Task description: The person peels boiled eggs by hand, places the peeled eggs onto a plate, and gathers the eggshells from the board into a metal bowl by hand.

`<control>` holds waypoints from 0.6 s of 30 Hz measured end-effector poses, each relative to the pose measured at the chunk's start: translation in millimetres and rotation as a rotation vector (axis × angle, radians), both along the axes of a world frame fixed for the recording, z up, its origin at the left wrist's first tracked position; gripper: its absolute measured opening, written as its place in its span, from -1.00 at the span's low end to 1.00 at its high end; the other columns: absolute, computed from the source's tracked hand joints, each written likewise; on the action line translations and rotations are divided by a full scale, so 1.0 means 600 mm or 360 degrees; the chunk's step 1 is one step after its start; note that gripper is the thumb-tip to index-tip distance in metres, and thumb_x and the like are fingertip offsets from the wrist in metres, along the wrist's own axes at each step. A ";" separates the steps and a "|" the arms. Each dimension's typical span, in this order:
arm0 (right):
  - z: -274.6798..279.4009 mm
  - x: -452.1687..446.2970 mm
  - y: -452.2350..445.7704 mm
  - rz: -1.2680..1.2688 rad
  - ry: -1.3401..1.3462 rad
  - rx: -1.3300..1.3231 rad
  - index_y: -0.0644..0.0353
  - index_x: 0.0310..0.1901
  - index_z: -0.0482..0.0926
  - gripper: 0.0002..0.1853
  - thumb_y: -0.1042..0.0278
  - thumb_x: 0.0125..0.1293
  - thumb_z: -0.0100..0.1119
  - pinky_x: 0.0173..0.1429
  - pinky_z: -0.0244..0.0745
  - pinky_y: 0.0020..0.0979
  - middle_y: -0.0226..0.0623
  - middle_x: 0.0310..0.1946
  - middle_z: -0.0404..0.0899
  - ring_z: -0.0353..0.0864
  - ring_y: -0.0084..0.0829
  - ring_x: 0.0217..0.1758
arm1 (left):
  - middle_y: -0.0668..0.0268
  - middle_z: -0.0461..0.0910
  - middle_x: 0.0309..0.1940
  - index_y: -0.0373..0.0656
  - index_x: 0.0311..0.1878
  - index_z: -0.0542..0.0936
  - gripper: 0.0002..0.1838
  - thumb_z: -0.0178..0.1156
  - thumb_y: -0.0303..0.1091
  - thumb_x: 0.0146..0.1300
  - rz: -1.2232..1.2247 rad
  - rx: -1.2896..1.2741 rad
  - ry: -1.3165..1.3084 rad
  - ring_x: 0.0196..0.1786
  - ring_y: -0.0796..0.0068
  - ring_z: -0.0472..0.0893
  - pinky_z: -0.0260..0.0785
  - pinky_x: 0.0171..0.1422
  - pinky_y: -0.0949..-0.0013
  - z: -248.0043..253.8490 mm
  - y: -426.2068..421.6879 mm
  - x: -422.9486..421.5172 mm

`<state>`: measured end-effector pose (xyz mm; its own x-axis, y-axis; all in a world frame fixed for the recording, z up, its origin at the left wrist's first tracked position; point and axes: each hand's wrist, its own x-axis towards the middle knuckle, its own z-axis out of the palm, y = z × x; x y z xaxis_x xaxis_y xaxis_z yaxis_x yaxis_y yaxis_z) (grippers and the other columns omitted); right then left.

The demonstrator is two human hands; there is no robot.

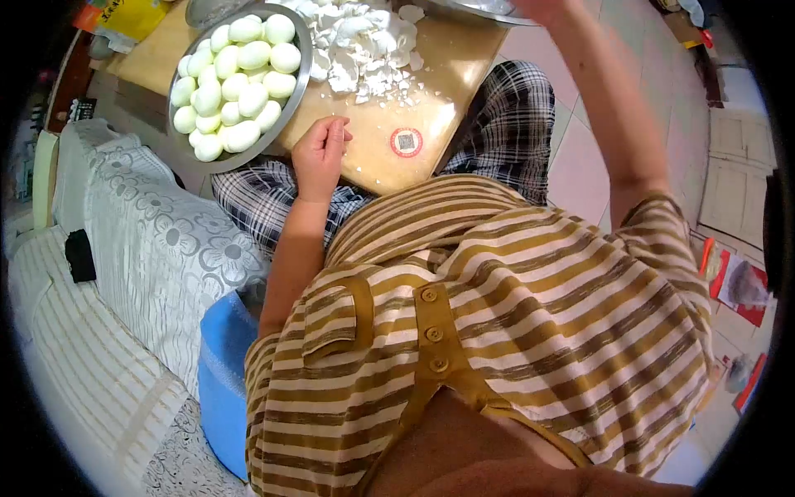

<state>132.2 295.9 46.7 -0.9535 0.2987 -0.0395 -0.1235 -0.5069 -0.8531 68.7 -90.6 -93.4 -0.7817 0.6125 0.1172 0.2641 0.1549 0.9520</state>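
Note:
My left hand (319, 157) rests at the near left edge of the wooden table, its fingers curled closed and nothing showing in them. Just beyond it is a metal bowl (305, 66) heaped with peeled boiled eggs (252, 56). A pile of white eggshell pieces (364, 45) lies on the tabletop, with small bits scattered towards me. At the top edge my right hand (542, 8) is cut off by the frame, near a second metal bowl (489, 8). The fingers of that hand are out of sight.
The wooden table (364, 137) bears a round red-and-white sticker (407, 142). Another metal dish (211, 12) and a yellow packet (132, 21) are at the upper left. A cloth-covered sofa (166, 215) and a blue container (222, 373) stand on my left. Tiled floor (571, 157) lies to the right.

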 end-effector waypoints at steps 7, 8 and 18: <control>-0.083 0.130 -0.276 -0.0555 0.0159 0.1501 0.16 0.16 0.51 -0.57 0.34 0.26 0.29 0.15 0.52 -0.31 -0.14 0.10 0.54 0.58 -0.29 0.09 | 0.33 0.65 -0.48 -0.24 -0.16 0.65 -0.80 0.12 -0.33 0.40 0.0023 -0.0036 0.0084 -0.45 0.63 0.60 0.45 -0.34 0.52 -0.005 0.002 0.000; -0.110 0.139 -0.295 -0.0507 0.0137 0.1763 0.12 0.17 0.51 -0.59 0.41 0.27 0.25 0.19 0.50 -0.30 -0.15 0.15 0.51 0.57 -0.25 0.11 | 0.33 0.65 -0.48 -0.24 -0.16 0.65 -0.80 0.12 -0.33 0.40 0.0034 -0.0029 0.0098 -0.45 0.63 0.60 0.45 -0.34 0.52 -0.008 0.002 0.000; -0.090 0.135 -0.313 -0.0294 0.0425 0.2577 0.12 0.20 0.48 -0.47 0.51 0.13 0.25 0.33 0.37 -0.18 -0.13 0.23 0.43 0.39 -0.04 0.28 | 0.33 0.66 -0.49 -0.23 -0.16 0.66 -0.78 0.13 -0.28 0.39 0.0058 -0.0060 0.0050 -0.47 0.63 0.58 0.43 -0.32 0.50 -0.024 0.002 -0.008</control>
<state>213.4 108.3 -7.2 -0.8309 -0.0332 0.5555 -0.2980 0.8696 -0.3938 63.8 -89.3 -107.8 -0.8000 0.5881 0.1194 0.2873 0.2007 0.9366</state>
